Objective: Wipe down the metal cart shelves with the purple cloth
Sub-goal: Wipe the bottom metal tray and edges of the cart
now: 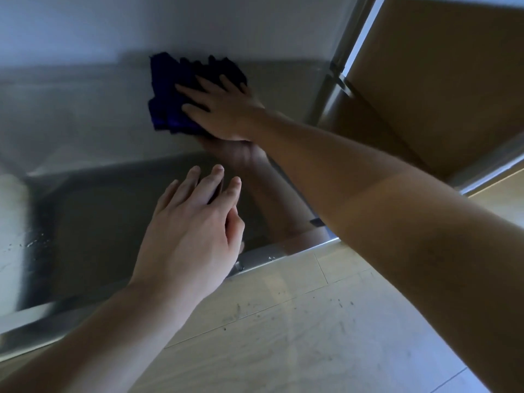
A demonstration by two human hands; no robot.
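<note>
One purple cloth (174, 95) pressed on one metal shelf (85, 117) by flat, straight-fingered right grip (224, 109); left grip (192, 231) held wide, nearer shelf front.

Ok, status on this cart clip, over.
Right hand flat on purple cloth, pressing it to metal shelf. Left hand flat above shelf front, holding nothing. Cardboard box right of cart, off the shelf.

Deep purple cloth (181, 92), grey steel shelf (85, 114), pale wood-grain floor (312, 321), brown cardboard (442, 66).
</note>
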